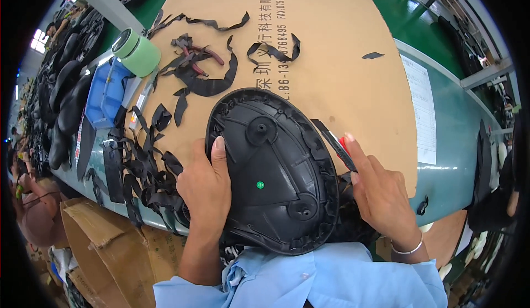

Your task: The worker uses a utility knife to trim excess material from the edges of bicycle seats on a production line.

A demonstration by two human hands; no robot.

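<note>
Left hand [203, 191] has fingers hidden behind the black shell [265, 161]; scraps [210, 85] partly cover pliers [215, 56]; cardboard [353, 87] cut off above

The shell [248, 161] is black, its sticker [260, 185] green, the cutter [336, 146] black and red.

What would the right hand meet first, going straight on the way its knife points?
Probably the black shell, close beyond the knife; depth is unclear, so the blade might pass above.

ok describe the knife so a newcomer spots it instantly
Find the big cardboard sheet, then the black shell over its near edge. Just right of that, the right hand grips the dark knife, angled up-left; unlike the red-handled pliers, it's held.
</note>
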